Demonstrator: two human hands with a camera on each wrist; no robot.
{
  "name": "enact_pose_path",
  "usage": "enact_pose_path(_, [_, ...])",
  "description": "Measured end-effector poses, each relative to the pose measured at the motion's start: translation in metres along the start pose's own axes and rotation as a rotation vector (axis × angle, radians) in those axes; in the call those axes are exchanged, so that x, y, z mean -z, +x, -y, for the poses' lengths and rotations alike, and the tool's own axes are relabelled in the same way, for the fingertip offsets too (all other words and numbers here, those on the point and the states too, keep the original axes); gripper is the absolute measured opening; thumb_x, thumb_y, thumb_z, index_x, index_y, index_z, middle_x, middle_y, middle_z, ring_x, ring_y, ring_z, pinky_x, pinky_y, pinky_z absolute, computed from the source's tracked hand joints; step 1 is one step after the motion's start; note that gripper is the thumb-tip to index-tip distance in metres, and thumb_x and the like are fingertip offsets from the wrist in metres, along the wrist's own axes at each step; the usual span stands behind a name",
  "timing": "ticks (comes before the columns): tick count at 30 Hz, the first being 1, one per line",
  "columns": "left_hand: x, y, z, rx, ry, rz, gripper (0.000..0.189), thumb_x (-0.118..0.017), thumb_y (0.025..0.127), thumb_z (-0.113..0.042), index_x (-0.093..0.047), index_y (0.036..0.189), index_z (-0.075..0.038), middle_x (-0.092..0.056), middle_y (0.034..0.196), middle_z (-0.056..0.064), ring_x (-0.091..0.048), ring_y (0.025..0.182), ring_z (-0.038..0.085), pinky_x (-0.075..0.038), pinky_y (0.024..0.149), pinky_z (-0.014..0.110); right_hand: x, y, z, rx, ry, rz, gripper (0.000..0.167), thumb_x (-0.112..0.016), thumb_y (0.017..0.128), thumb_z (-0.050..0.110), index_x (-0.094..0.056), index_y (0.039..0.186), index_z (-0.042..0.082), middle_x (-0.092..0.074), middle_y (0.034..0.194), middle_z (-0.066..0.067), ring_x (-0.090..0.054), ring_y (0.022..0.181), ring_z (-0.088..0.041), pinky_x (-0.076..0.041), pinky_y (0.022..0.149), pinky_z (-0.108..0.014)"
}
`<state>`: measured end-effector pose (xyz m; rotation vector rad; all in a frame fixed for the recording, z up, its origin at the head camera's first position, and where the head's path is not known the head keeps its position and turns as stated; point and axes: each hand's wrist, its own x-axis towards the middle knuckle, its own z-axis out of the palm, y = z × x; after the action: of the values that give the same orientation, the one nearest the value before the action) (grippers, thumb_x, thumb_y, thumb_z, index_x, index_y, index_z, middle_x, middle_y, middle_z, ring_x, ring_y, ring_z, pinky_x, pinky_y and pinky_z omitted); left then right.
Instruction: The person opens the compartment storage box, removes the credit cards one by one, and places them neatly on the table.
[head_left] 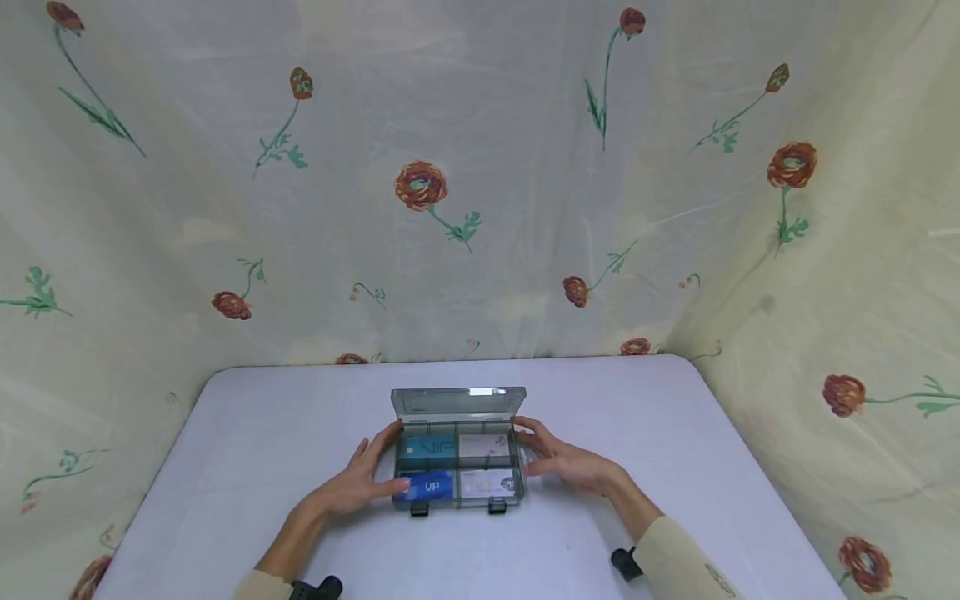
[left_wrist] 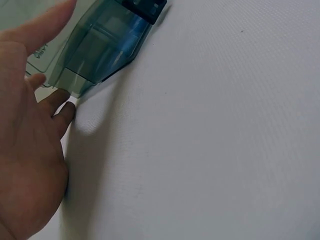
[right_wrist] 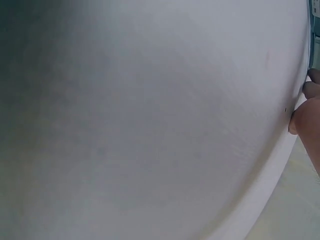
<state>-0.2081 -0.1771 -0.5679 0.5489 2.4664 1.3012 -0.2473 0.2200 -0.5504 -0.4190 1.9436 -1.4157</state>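
A translucent grey-green plastic box (head_left: 456, 503) lies on the table with its lid (head_left: 459, 403) raised at the back. In its compartments sit a teal VIP card (head_left: 427, 447), a pale patterned card (head_left: 483, 445), a blue VIP card (head_left: 433, 485) and a white card (head_left: 487, 483). My left hand (head_left: 351, 487) grips the box's left side, thumb over the front left corner, fingers at the back. My right hand (head_left: 573, 462) holds the right side, one fingertip near the hinge and the thumb lower down. Something clear (head_left: 528, 455) shows between that hand and the box.
The box stands near the middle of a white-covered table (head_left: 300, 400). A flower-printed curtain (head_left: 510, 217) hangs behind and along both sides. Two dark latches (head_left: 420, 509) hang at the box's front edge. Each wrist carries a dark strapped device (head_left: 626, 564).
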Motion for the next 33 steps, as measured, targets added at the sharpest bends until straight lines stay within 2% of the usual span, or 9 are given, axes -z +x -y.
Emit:
enact_pose_path(4, [-0.0002,0.0011,-0.0013,0.020,-0.006,-0.009,0.089,-0.063,0.099,-0.037,-0.005,0.163,-0.015,-0.011,0.169,0.012,-0.005,0.156,0.030,0.014,0.122,0.053,-0.0009,-0.0005,0.0010,0.002,0.012,-0.002,0.093,-0.072,0.090,0.020,-0.012,0.159,0.040,-0.015,0.167,-0.015,-0.003,0.154,-0.040,-0.006,0.117,-0.071])
enact_pose_path(10, [-0.0008,0.0018,-0.0016,0.028,-0.017,-0.025,0.089,-0.065,0.097,-0.036,-0.008,0.163,-0.015,-0.013,0.169,0.013,-0.005,0.156,0.031,0.014,0.122,0.054,-0.0014,-0.0004,0.0001,0.008,0.017,-0.002,0.095,-0.073,0.090,0.017,-0.012,0.159,0.040,-0.015,0.167,-0.014,-0.003,0.154,-0.039,-0.008,0.117,-0.071])
enact_pose_path(25, [-0.0010,0.0014,0.0005,0.041,-0.018,-0.009,0.092,-0.066,0.096,-0.037,-0.007,0.163,-0.014,-0.011,0.168,0.014,-0.003,0.155,0.033,0.015,0.122,0.052,-0.0022,-0.0002,-0.0012,0.012,-0.002,0.001,0.096,-0.072,0.090,0.019,-0.010,0.161,0.040,-0.012,0.168,-0.016,-0.002,0.154,-0.041,-0.009,0.118,-0.070])
enact_pose_path(33, [-0.0014,0.0020,-0.0006,0.077,-0.010,-0.008,0.094,-0.067,0.095,-0.040,-0.009,0.163,-0.012,-0.011,0.168,0.012,-0.005,0.155,0.032,0.014,0.123,0.049,-0.0021,-0.0006,-0.0007,-0.002,0.009,-0.003,0.094,-0.073,0.090,0.020,-0.015,0.159,0.042,-0.011,0.169,-0.013,0.000,0.154,-0.039,-0.009,0.118,-0.070])
